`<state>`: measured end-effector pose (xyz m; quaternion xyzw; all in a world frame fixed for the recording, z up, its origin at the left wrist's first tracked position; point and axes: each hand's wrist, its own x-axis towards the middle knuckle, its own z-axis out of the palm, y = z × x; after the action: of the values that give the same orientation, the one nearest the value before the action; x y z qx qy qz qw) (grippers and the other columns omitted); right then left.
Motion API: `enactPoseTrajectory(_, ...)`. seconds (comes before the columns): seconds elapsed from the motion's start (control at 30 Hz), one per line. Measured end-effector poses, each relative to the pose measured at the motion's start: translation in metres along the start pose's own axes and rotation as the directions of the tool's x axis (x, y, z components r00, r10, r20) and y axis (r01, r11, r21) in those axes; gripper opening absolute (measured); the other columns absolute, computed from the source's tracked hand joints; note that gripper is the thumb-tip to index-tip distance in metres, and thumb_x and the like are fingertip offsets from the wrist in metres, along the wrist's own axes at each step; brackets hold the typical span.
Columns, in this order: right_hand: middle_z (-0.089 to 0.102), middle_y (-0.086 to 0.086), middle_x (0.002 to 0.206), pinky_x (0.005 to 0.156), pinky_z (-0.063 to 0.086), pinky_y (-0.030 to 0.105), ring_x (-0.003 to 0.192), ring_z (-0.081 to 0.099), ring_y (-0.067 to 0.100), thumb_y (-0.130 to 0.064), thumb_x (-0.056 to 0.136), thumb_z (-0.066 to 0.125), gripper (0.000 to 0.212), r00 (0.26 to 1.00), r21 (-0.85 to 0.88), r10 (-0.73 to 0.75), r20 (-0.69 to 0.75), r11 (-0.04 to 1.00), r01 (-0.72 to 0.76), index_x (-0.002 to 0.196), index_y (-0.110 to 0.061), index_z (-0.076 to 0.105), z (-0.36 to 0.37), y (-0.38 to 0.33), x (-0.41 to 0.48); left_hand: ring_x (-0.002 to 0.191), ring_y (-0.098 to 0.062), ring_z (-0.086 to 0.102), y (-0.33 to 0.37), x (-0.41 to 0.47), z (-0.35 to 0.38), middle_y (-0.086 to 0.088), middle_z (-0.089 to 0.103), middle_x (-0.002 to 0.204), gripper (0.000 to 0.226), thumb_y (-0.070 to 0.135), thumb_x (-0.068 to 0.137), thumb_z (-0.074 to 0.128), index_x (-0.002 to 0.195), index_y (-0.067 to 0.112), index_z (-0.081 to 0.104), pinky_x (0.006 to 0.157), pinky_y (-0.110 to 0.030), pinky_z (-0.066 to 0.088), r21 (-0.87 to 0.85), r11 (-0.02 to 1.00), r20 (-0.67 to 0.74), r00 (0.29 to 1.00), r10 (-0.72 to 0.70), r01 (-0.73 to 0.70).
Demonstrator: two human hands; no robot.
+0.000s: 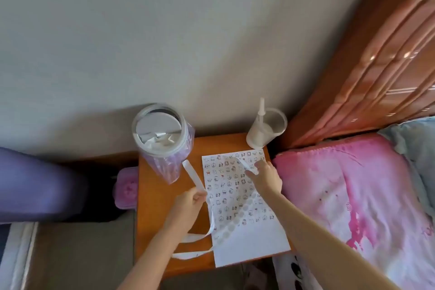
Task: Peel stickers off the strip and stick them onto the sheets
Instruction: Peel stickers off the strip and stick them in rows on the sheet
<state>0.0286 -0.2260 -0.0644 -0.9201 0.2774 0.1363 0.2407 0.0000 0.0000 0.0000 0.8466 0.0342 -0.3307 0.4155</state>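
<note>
On the small orange wooden counter (pixel 155 195) lies a white paper sheet (pixel 254 242), its upper part covered with rows of small cartoon stickers and its lower part bare. The left hand (pixel 188 202) pinches a long white paper strip (pixel 195 176) between curled fingers at the sheet's left edge; the strip runs up toward a clear plastic jar with purple stripes (pixel 162 139) and loops down off the sheet's lower left corner. The right hand (pixel 266 176) reaches over the sheet's upper right, fingers fairly straight with the tips pressing on the paper. A clear plastic cup (pixel 268 129) stands at the counter's far right corner, beside a pink blanket (pixel 341 195) on the bed.
</note>
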Motion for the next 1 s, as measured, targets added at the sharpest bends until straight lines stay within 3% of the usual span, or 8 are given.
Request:
enactPoseTrajectory(0.17, 0.063, -0.004, 0.103, 0.072, 0.048, 0.031, 0.098, 0.055, 0.017, -0.031, 0.084, 0.064, 0.020, 0.984, -0.028, -0.063, -0.167, 0.998, 0.060, 0.098, -0.017, 0.067, 0.030, 0.019, 0.023, 0.097, -0.001, 0.062, -0.012, 0.046, 0.028, 0.012, 0.066, 0.105, 0.018, 0.021, 0.096, 0.047, 0.103, 0.029, 0.061, 0.069, -0.006, 0.045, -0.115, 0.983, -0.050, 0.989, 0.136, -0.141)
enactPoseTrajectory(0.3, 0.066, -0.009, 0.077, 0.064, 0.048, 0.031, 0.066, 0.057, 0.010, -0.025, 0.083, 0.067, 0.006, 0.981, 0.358, -0.070, -0.179, 0.925, 0.131, 0.082, -0.020, 0.069, 0.030, 0.021, 0.016, 0.088, 0.003, 0.064, -0.015, 0.067, 0.038, 0.010, 0.068, 0.100, 0.017, 0.018, 0.095, 0.050, 0.103, 0.027, 0.062, 0.072, -0.008, 0.050, -0.219, 0.943, -0.125, 0.966, 0.227, -0.250)
enactPoseTrajectory(0.37, 0.066, -0.010, 0.071, 0.063, 0.049, 0.031, 0.063, 0.056, 0.011, -0.025, 0.082, 0.069, 0.005, 0.961, 0.399, -0.134, -0.242, 0.889, 0.224, 0.077, -0.022, 0.069, 0.025, 0.013, 0.002, 0.088, 0.001, 0.065, -0.012, 0.073, 0.040, 0.011, 0.068, 0.101, 0.014, 0.024, 0.093, 0.053, 0.104, 0.028, 0.062, 0.073, -0.011, 0.052, -0.295, 0.908, -0.168, 0.952, 0.256, -0.297)
enactPoseTrajectory(0.5, 0.063, -0.011, 0.075, 0.054, 0.049, 0.028, 0.065, 0.060, 0.012, -0.017, 0.078, 0.071, 0.009, 0.708, 0.023, -0.437, -0.555, 0.842, 0.538, 0.074, -0.020, 0.063, 0.031, -0.008, -0.032, 0.084, 0.006, 0.066, -0.002, 0.069, 0.048, 0.010, 0.072, 0.092, 0.025, 0.039, 0.083, 0.061, 0.103, 0.023, 0.065, 0.065, -0.006, 0.050, -0.541, 0.777, -0.199, 0.946, 0.256, -0.324)
enactPoseTrajectory(0.67, 0.063, -0.006, 0.079, 0.039, 0.044, 0.030, 0.053, 0.056, 0.014, -0.016, 0.078, 0.064, 0.005, 0.426, -0.243, -0.680, -0.596, 0.659, 0.712, 0.081, -0.014, 0.066, 0.056, -0.017, -0.038, 0.076, -0.010, 0.071, -0.009, 0.078, 0.052, -0.001, 0.074, 0.078, 0.008, 0.021, 0.082, 0.068, 0.088, 0.015, 0.070, 0.063, -0.016, 0.055, -0.630, 0.653, -0.319, 0.907, 0.277, -0.421)
enactPoseTrajectory(0.77, 0.061, -0.013, 0.094, 0.056, 0.048, 0.021, 0.072, 0.060, 0.006, -0.036, 0.078, 0.063, 0.023, 0.517, -0.043, -0.687, -0.510, 0.621, 0.782, 0.098, -0.024, 0.063, 0.054, -0.014, -0.043, 0.075, -0.011, 0.072, -0.022, 0.079, 0.046, -0.001, 0.074, 0.077, 0.006, 0.013, 0.081, 0.067, 0.086, 0.014, 0.071, 0.064, -0.016, 0.056, -0.615, 0.624, -0.327, 0.876, 0.354, -0.482)
enactPoseTrajectory(0.87, 0.066, -0.013, 0.102, 0.077, 0.051, 0.018, 0.091, 0.065, 0.004, -0.054, 0.071, 0.065, 0.038, 0.717, 0.472, -0.638, -0.282, 0.558, 0.682, 0.103, -0.034, 0.061, 0.046, -0.006, -0.055, 0.074, -0.006, 0.071, -0.031, 0.071, 0.040, 0.003, 0.075, 0.080, 0.019, 0.021, 0.080, 0.068, 0.098, 0.026, 0.069, 0.065, -0.011, 0.052, -0.458, 0.651, -0.378, 0.796, 0.473, -0.605)
enactPoseTrajectory(1.0, 0.073, 0.000, 0.083, 0.065, 0.055, 0.022, 0.075, 0.070, 0.009, -0.033, 0.072, 0.073, 0.025, 0.769, 0.677, -0.588, -0.251, 0.461, 0.574, 0.092, -0.019, 0.070, 0.041, 0.007, -0.062, 0.068, -0.004, 0.069, -0.038, 0.057, 0.043, 0.006, 0.076, 0.080, 0.037, 0.027, 0.077, 0.070, 0.112, 0.033, 0.063, 0.061, -0.006, 0.049, -0.328, 0.663, -0.396, 0.735, 0.550, -0.673)
